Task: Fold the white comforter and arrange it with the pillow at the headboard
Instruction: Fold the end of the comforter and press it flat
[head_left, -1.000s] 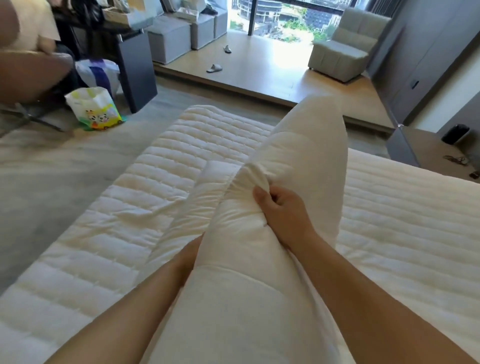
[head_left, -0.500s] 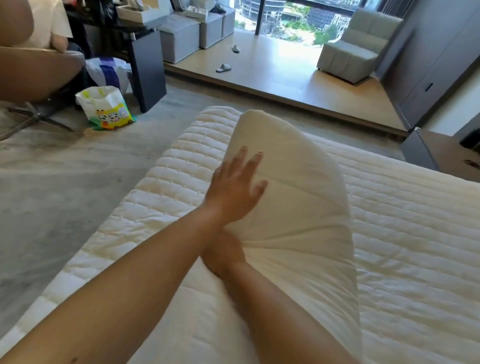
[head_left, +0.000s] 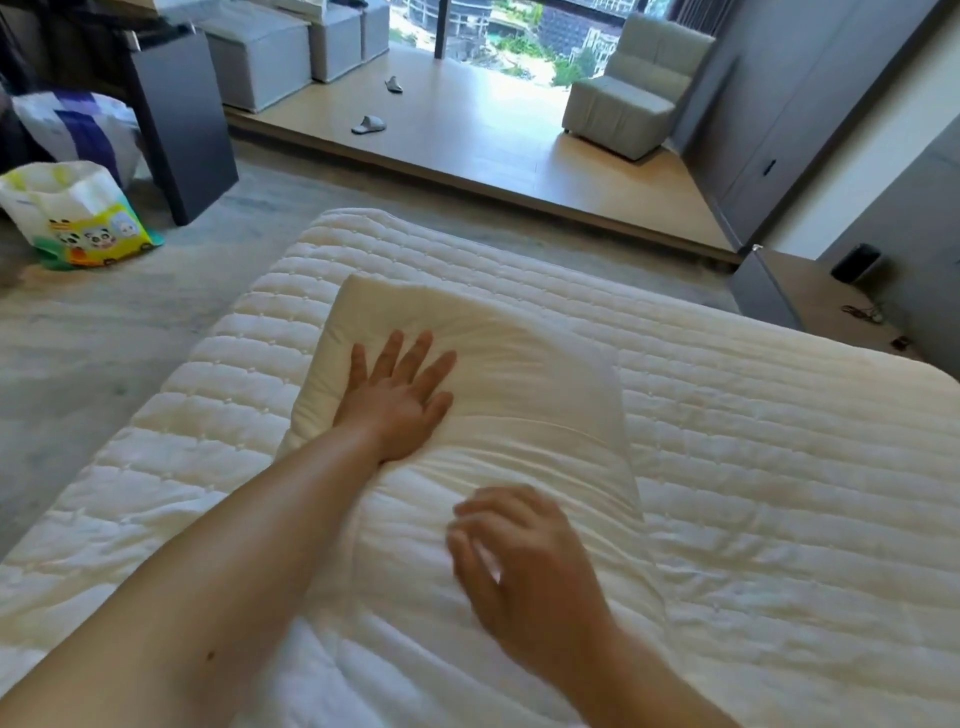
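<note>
Since the earlier moments the folded white comforter (head_left: 519, 441), which stood up in the hands, has come down and now lies flat on the quilted mattress (head_left: 779, 467), and the right hand has let go of its edge.

The left hand (head_left: 400, 395) lies flat on the comforter with straight, spread fingers pressing into the fabric, holding nothing. The bundle's far end lies just beyond its fingertips, its left edge just beside the wrist. The right hand (head_left: 524, 571) is blurred; it sits nearer the camera than the left one, over the near part of the comforter, fingers loosely bent and gripping nothing. Whether it touches the fabric cannot be told.

Far left of the left hand, on the grey floor, stands a printed bag with pandas (head_left: 78, 218). Well beyond both hands, on the raised wooden platform, lie two slippers (head_left: 369, 124), with a grey armchair (head_left: 634, 88) further right by the window.
</note>
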